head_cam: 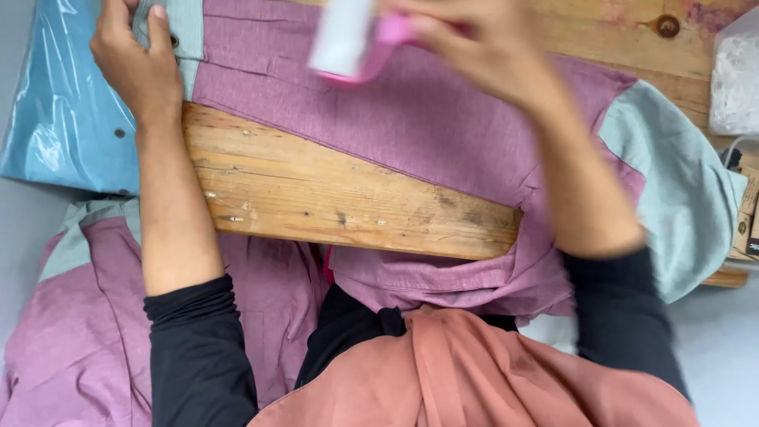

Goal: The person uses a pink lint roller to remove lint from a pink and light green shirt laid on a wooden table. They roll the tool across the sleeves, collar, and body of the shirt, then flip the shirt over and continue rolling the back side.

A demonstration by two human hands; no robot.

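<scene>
Shirt (411, 119) lies across the wooden table (316, 198), its hem running diagonally from 10 to 4 o'clock, one sleeve draped off the edge at 3. Bare wood is open at centre. Blue plastic bag (55, 103) sits at 9, clear bag (735, 71) at 2. Left hand (138, 63) at 11, forearm straight, fingers pinching the grey-green placket. Right hand (474, 47) at 1, raised and motion-blurred, clasping a lint roller (352, 39): pink handle, white roll, just above the shirt. Shirt is mauve with grey-green cuffs.
</scene>
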